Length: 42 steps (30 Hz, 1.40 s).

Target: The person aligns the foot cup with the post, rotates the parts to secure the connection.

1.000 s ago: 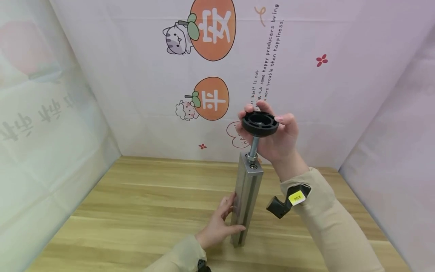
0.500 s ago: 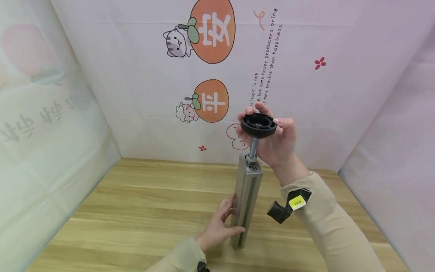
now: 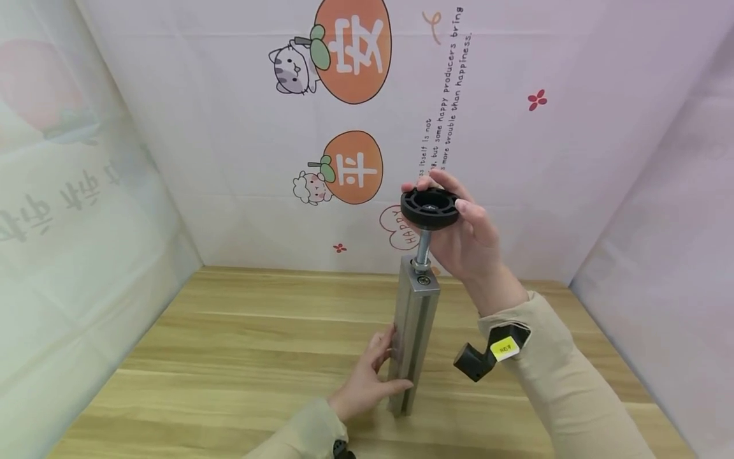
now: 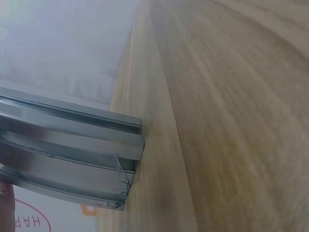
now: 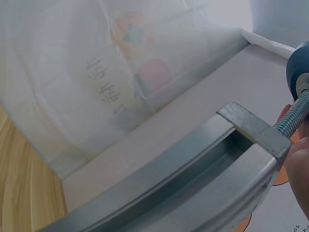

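Note:
An aluminium profile (image 3: pixel 414 338) stands upright on the wooden table, its lower end touching the wood in the left wrist view. A steel threaded rod (image 3: pixel 423 250) with a nut rises from its top end plate (image 3: pixel 425 287). Topping the rod is a black round levelling foot (image 3: pixel 430 220), its ribbed, hollow underside facing up. My left hand (image 3: pixel 367 386) grips the lower part of the profile between thumb and fingers. My right hand (image 3: pixel 473 248) holds the foot's rim, with the thumb at its right edge and fingertips behind. In the right wrist view, the rod (image 5: pixel 293 116) shows its threads.
The wooden tabletop (image 3: pixel 246 331) spreads around the profile. A printed white cloth (image 3: pixel 241 159) hangs behind it, and pale cloth sides (image 3: pixel 659 210) stand left and right. A black wrist camera (image 3: pixel 476 360) juts from the right sleeve.
My right hand has turned slightly around the foot's rim, and its wrist has shifted a little right and down. The left hand keeps its grip on the profile.

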Each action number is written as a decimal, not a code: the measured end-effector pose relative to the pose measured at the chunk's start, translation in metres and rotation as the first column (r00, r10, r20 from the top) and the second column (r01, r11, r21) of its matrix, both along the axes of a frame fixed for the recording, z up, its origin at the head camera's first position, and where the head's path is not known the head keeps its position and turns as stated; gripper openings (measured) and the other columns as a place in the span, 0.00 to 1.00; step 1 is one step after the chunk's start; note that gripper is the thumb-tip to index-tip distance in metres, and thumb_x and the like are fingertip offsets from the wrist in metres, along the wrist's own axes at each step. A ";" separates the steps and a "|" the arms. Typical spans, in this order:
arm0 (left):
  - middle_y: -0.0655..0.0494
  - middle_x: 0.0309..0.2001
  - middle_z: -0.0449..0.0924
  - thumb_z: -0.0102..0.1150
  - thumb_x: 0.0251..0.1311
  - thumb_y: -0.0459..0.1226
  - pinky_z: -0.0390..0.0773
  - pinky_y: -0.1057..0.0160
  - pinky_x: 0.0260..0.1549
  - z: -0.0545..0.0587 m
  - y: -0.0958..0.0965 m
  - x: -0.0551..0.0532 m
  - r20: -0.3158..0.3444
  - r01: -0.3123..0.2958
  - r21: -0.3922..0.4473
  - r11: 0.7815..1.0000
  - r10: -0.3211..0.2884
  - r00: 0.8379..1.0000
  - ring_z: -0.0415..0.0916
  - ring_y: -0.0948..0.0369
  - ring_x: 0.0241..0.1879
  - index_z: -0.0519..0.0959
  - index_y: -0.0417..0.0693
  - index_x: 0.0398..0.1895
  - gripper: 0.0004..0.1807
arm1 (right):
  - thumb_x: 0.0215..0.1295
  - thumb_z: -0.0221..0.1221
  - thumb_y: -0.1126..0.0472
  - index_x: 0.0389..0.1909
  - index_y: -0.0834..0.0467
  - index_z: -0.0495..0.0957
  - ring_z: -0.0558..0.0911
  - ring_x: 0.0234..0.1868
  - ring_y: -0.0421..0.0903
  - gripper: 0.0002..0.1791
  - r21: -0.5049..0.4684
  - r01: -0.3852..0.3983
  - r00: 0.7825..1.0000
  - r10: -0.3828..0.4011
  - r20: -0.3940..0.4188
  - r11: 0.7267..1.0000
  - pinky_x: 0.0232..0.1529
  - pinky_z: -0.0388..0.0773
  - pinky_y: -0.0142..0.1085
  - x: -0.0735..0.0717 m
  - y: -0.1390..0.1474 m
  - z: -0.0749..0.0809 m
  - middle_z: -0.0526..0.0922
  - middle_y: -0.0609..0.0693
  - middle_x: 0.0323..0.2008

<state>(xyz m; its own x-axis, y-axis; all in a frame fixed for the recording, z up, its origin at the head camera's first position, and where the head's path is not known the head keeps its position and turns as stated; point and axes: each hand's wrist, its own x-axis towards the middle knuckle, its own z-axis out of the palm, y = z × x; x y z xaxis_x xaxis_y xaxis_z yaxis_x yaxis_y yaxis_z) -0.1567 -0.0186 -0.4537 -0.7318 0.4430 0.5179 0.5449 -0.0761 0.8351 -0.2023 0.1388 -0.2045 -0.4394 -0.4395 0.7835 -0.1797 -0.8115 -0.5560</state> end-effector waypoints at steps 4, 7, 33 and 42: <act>0.37 0.56 0.60 0.66 0.51 0.26 0.65 0.62 0.62 -0.001 0.003 -0.001 -0.047 -0.001 0.021 1.000 0.002 0.999 0.61 0.67 0.58 0.43 0.55 0.75 0.54 | 0.65 0.48 0.64 0.53 0.58 0.76 0.68 0.60 0.52 0.18 -0.021 0.077 0.996 -0.078 -0.042 0.997 0.59 0.70 0.40 0.002 0.000 0.000 0.72 0.54 0.48; 0.37 0.56 0.61 0.66 0.50 0.26 0.65 0.62 0.62 0.000 0.004 -0.001 -0.058 -0.008 0.022 1.000 0.009 0.998 0.62 0.67 0.57 0.43 0.58 0.75 0.55 | 0.64 0.51 0.64 0.51 0.59 0.78 0.69 0.60 0.53 0.16 -0.030 0.162 0.985 -0.163 -0.056 0.986 0.59 0.71 0.41 0.005 0.001 0.000 0.75 0.53 0.46; 0.41 0.54 0.62 0.67 0.49 0.27 0.64 0.63 0.63 -0.001 0.005 0.000 0.014 -0.012 0.015 1.000 0.012 1.000 0.62 0.67 0.57 0.45 0.52 0.75 0.54 | 0.63 0.55 0.64 0.36 0.46 0.83 0.75 0.56 0.48 0.11 0.003 0.801 0.562 -0.750 -0.348 0.599 0.55 0.74 0.32 0.017 0.005 0.001 0.76 0.47 0.45; 0.41 0.54 0.62 0.67 0.49 0.27 0.63 0.63 0.64 -0.002 0.005 0.000 0.002 -0.012 0.020 1.000 0.012 1.000 0.63 0.66 0.57 0.44 0.52 0.75 0.54 | 0.64 0.56 0.61 0.38 0.45 0.83 0.73 0.56 0.45 0.09 -0.006 0.847 0.489 -0.784 -0.383 0.531 0.53 0.74 0.29 0.020 0.005 0.001 0.73 0.46 0.45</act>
<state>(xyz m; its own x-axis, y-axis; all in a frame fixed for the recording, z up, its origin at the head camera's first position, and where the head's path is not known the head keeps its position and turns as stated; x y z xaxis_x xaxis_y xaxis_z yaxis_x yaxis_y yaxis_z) -0.1568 -0.0136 -0.4553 -0.7378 0.4241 0.5252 0.5444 -0.0862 0.8344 -0.1826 0.1436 -0.2036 -0.4237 -0.1411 0.8947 -0.8913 -0.1112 -0.4396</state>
